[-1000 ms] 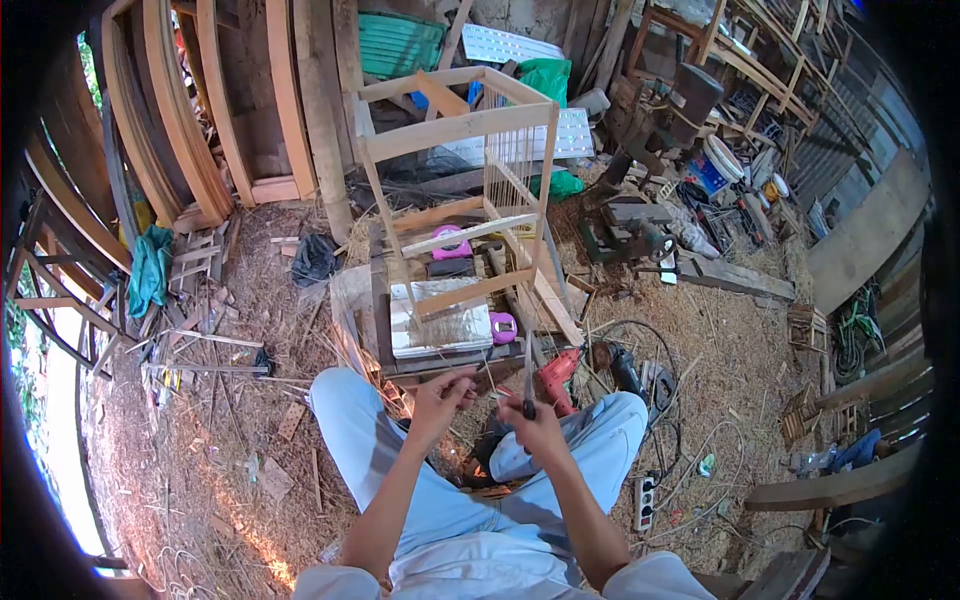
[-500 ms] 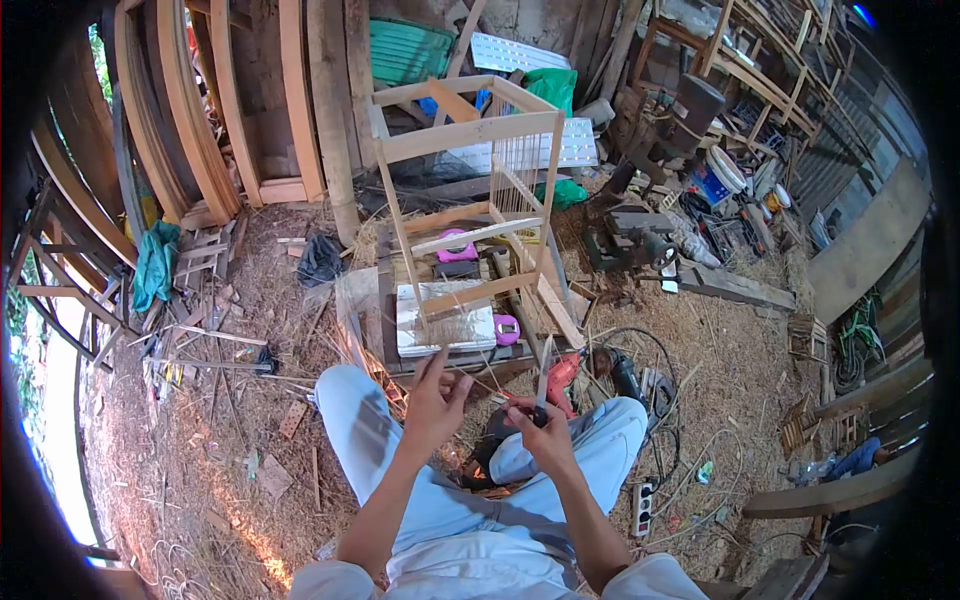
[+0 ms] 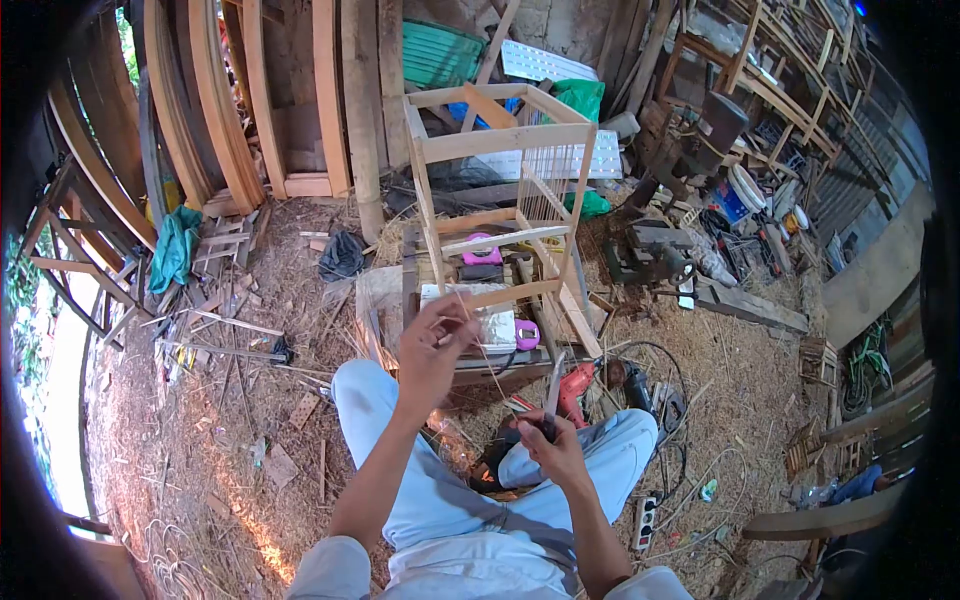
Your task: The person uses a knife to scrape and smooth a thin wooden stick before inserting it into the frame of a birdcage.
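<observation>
My right hand (image 3: 553, 452) is closed around the dark handle of a knife (image 3: 556, 385), its blade pointing up and away from me. A thin pale strip (image 3: 492, 362), like split cane or rattan, runs slantwise between my two hands. My left hand (image 3: 432, 345) is raised, its fingers curled in a pinch at the strip's upper end. Just beyond it stands a small wooden frame (image 3: 505, 143) with cords strung down its right side. The strip's lower end goes into my right hand, where the fingers hide it.
Under the frame are a white block (image 3: 497, 330) and a pink tape measure (image 3: 526, 334). A red power drill (image 3: 575, 392) and black cable lie beside my right knee. A power strip (image 3: 645, 523) rests on the shavings-covered ground. Curved wooden pieces (image 3: 215, 110) lean at the left.
My left hand has risen toward the frame and its fingers have curled in. My right hand still grips the knife. The whole view has shifted slightly, so the frame appears further right and lower.
</observation>
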`<state>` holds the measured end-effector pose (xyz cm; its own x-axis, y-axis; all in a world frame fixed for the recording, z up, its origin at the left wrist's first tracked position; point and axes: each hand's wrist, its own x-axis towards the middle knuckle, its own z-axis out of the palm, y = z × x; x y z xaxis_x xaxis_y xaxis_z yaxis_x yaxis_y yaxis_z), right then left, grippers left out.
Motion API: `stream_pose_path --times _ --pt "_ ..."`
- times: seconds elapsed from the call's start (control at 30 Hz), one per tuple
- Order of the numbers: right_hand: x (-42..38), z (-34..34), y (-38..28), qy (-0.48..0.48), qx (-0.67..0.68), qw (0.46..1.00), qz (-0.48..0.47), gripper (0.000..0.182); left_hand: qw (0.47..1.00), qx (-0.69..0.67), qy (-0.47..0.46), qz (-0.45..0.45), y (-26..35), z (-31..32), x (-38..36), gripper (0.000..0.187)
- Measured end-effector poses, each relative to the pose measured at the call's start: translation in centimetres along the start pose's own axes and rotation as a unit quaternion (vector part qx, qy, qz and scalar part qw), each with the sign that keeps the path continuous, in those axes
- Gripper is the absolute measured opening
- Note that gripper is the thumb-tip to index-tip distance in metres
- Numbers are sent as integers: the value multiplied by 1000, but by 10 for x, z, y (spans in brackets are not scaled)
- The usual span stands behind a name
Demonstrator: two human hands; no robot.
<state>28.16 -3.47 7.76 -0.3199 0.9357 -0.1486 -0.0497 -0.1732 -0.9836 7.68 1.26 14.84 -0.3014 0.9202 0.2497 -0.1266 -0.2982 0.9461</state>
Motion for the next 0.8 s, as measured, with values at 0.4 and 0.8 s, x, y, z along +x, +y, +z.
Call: stream_pose_path --times 0.4,0.8 --pt "118 -39 -105 140 236 957 -98 12 988 -83 125 29 -2 -32 56 12" --pt "242 -15 -220 138 184 946 -227 24 907 278 194 250 68 -34 137 17"
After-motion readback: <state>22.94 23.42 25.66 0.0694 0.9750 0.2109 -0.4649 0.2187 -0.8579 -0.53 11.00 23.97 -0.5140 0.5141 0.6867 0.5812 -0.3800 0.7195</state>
